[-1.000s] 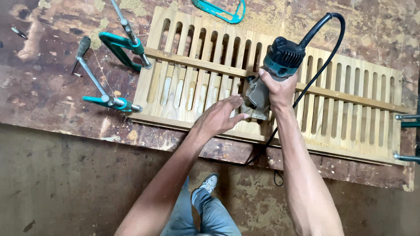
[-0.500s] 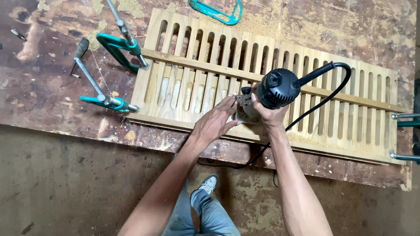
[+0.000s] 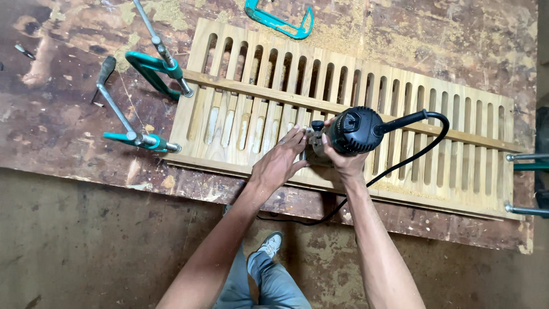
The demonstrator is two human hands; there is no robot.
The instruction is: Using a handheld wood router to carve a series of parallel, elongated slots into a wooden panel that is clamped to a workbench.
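The right hand [image 3: 343, 163] grips the router [image 3: 351, 133], likely heavy and top-weighted; the left hand [image 3: 280, 163] spreads fingers at its base on the slotted wood panel [image 3: 457, 123]

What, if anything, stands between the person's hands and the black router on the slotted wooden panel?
Nothing visible does. The right hand wraps the black router from the near side, and the left hand has its fingertips against the router's base. The router stands on the slotted wooden panel; its cord trails off to the right, clear of both hands.
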